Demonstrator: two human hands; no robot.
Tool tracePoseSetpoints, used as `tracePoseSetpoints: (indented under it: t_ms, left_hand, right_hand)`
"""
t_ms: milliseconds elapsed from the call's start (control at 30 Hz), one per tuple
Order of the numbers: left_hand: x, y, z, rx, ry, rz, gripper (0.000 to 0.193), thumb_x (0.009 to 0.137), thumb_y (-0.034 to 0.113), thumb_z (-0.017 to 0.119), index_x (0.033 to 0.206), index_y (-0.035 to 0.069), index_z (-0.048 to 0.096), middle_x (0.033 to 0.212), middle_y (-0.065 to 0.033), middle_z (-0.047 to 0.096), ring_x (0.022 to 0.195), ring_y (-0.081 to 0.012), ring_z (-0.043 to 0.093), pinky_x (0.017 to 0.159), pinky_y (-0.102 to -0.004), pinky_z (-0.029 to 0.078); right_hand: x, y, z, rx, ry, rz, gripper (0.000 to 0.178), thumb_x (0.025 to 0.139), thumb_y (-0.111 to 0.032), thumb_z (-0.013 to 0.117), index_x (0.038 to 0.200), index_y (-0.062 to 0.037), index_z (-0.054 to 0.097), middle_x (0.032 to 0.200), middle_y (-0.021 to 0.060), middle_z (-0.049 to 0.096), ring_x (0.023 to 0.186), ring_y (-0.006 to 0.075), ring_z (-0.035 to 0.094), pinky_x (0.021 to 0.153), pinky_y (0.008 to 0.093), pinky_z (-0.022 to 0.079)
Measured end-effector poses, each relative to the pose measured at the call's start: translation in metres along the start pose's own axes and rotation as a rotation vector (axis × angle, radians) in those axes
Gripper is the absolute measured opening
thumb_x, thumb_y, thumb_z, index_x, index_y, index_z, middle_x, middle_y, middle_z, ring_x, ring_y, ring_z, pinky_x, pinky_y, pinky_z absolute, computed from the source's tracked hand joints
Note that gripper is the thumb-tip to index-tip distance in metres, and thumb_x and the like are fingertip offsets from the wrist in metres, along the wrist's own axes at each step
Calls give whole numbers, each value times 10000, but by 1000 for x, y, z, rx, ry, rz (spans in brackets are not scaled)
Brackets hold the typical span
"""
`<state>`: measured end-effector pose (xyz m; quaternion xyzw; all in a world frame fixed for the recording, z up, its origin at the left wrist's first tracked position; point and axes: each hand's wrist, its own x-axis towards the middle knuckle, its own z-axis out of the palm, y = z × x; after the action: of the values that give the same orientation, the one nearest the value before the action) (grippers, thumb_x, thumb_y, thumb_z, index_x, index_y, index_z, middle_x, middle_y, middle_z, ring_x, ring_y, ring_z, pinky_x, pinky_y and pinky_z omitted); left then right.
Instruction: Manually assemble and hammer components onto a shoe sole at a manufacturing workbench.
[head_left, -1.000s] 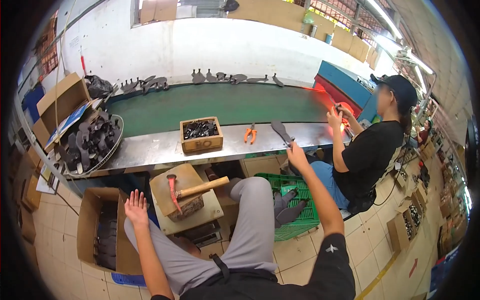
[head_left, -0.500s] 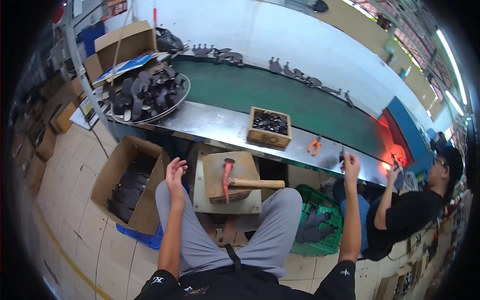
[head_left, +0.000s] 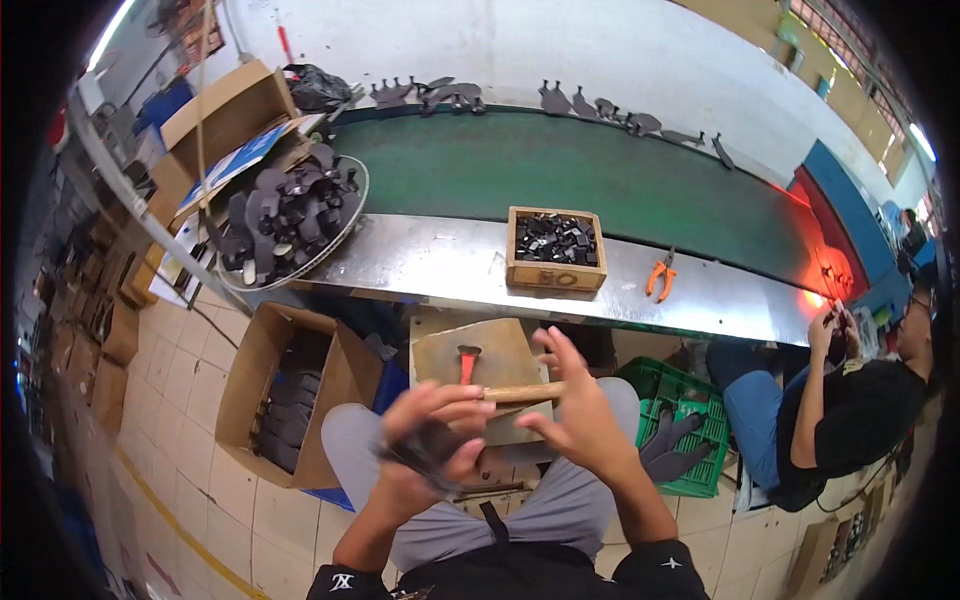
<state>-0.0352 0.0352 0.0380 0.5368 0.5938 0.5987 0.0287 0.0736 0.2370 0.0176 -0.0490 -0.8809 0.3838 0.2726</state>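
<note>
My left hand [head_left: 425, 430] is closed around a dark flat piece [head_left: 415, 465], smeared by motion, that resembles the sole-shaped pieces nearby. My right hand [head_left: 590, 425] is open beside it, thumb and fingers spread, with nothing visible in the grasp. Beyond both hands, a hammer [head_left: 468, 366] with a red head and wooden handle lies across a wooden block [head_left: 510, 350] between my knees. My right hand overlaps the end of the handle; whether they touch I cannot tell.
On the metal-edged bench are a wooden box [head_left: 556, 275] of small black parts, orange-handled pliers [head_left: 660, 278] and a round basket [head_left: 355, 210] of dark soles. A cardboard carton [head_left: 235, 400] and a green crate [head_left: 715, 420] flank my legs. A co-worker [head_left: 850, 405] sits at right.
Both hands have come together over my lap near the block, the right one from the bench edge. A dark piece now shows in my left hand, which was empty. The view has shifted.
</note>
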Motion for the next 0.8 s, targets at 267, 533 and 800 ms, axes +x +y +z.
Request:
tracePoseSetpoints:
  t_ms: [267,533,800]
  left_hand:
    - [33,-33,34,-522,481,-448,894,878,-94,615,1532,158,59,1377,-200,411,831,-214,686,621,-315,614]
    - [18,-155,41,570,162,-237,207,934,39,599,1132,-17,577,1374,-172,502,1254,-290,486,1098,-397,323]
    - [42,-147,40,507,51,-469,353,941,328,684,1060,-5,680,1048,-195,679,932,-338,642,825,-417,514]
  right_hand:
    - [-83,87,-3,-662,-350,139,416,720,-259,782,1011,-84,541,736,72,621,698,272,638,689,383,445]
    - [-163,65,-19,48,182,517,269,784,-232,750,951,-66,620,600,144,544,517,298,566,517,373,446]
    - [-163,26,-37,804,386,962,252,975,-275,642,922,-30,620,698,-26,576,649,78,546,581,260,438]
